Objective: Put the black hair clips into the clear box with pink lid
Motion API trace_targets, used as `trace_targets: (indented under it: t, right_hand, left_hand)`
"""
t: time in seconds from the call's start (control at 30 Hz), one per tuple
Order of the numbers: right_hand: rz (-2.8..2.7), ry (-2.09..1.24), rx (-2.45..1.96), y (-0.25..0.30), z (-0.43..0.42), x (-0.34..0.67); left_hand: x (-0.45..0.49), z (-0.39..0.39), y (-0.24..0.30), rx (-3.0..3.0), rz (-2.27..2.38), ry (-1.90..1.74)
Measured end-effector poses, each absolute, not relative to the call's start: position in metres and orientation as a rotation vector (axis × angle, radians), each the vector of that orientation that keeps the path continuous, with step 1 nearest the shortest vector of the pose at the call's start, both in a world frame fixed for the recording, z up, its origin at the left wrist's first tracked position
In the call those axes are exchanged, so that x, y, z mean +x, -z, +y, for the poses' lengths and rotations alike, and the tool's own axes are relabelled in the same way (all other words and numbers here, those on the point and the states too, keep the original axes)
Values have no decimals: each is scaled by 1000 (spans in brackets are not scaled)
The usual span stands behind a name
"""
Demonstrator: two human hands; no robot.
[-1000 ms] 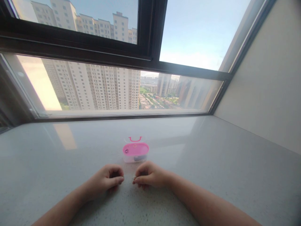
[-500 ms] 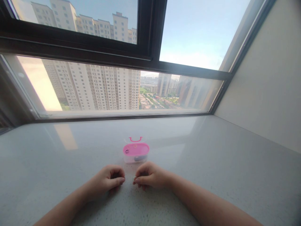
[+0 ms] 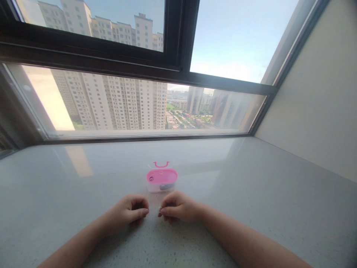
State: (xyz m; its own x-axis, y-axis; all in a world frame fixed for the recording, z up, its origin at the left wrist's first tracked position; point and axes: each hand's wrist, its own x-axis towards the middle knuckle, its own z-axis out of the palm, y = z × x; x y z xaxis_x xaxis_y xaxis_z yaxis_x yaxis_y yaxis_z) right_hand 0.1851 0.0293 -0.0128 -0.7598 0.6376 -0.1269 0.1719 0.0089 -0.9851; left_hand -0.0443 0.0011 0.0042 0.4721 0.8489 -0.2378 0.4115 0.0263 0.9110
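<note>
A small clear plastic box with a pink tray stands on the pale speckled sill, its lid with a pink handle tipped up behind it. Just in front of the box lie both my hands, side by side, knuckles up. My left hand is curled with thumb against forefinger; what it holds, if anything, is hidden. My right hand is also curled in a pinch, with a tiny pale thing at its fingertips that I cannot name. The two hands are a few centimetres apart.
A wide window with a dark frame runs along the back of the sill, high-rise buildings outside. A beige wall closes the right side.
Both hands have stayed nearly in place, shifting only slightly; the view has moved a little.
</note>
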Motion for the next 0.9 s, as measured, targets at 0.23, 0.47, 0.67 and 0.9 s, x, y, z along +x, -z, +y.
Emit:
trace_targets:
  t: [0.23, 0.47, 0.67, 0.9]
  right_hand:
    - [-1927, -1809, -822, 12, 29, 185]
    - [-1931, -1811, -846, 10, 28, 186]
    - [-1938, -1810, -819, 11, 29, 186]
    - [-1941, -1805, -812, 14, 29, 187]
  left_hand:
    - [-45, 3, -1, 1575, 1097, -488]
    - [-45, 2, -3, 1572, 1086, -495]
    - [-45, 3, -3, 1553, 1078, -493]
    - [-45, 1, -5, 1554, 1089, -488]
